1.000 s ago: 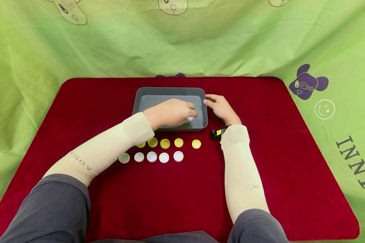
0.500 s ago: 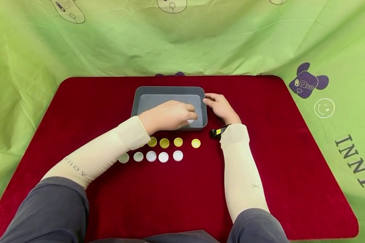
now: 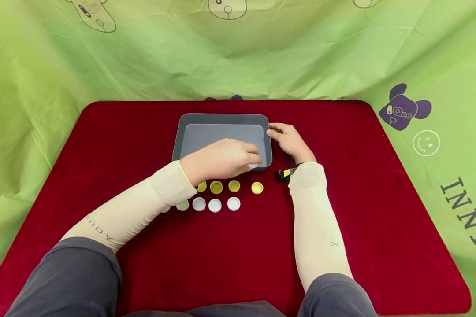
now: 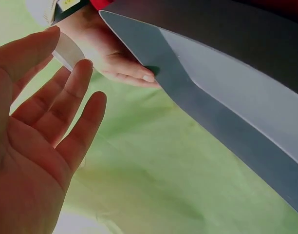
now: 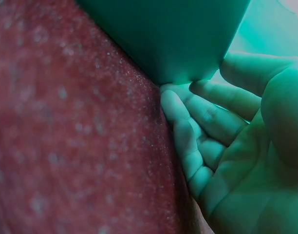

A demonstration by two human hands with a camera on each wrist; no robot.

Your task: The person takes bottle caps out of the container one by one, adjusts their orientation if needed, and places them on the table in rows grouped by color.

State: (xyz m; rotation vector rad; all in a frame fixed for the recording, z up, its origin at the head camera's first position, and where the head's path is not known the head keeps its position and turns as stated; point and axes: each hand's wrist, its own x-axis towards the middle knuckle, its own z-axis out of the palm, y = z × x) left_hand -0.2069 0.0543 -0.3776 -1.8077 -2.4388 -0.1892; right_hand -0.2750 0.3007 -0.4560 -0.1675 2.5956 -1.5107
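Note:
My left hand (image 3: 226,158) is over the near right part of a grey rectangular tray (image 3: 224,119). It pinches a white bottle cap (image 4: 68,51) between thumb and fingertips; in the head view only a sliver of that cap (image 3: 252,166) shows below the fingers. My right hand (image 3: 290,140) rests against the tray's right side near the far corner. From the right wrist view, its thumb (image 5: 246,70) touches the tray edge and the other fingers lie loosely bent at the corner. The lower fingers rest by the red cloth.
In front of the tray lie a row of yellow caps (image 3: 234,186) and a nearer row of white caps (image 3: 215,205), several in each. My left sleeve (image 3: 170,182) covers the left ends of both rows. A red cloth (image 3: 246,264) covers the table; a green curtain (image 3: 238,57) hangs behind.
My left hand, still pinching the white cap, has shifted slightly right and toward the tray's near wall. The right hand has stayed at the tray's right side.

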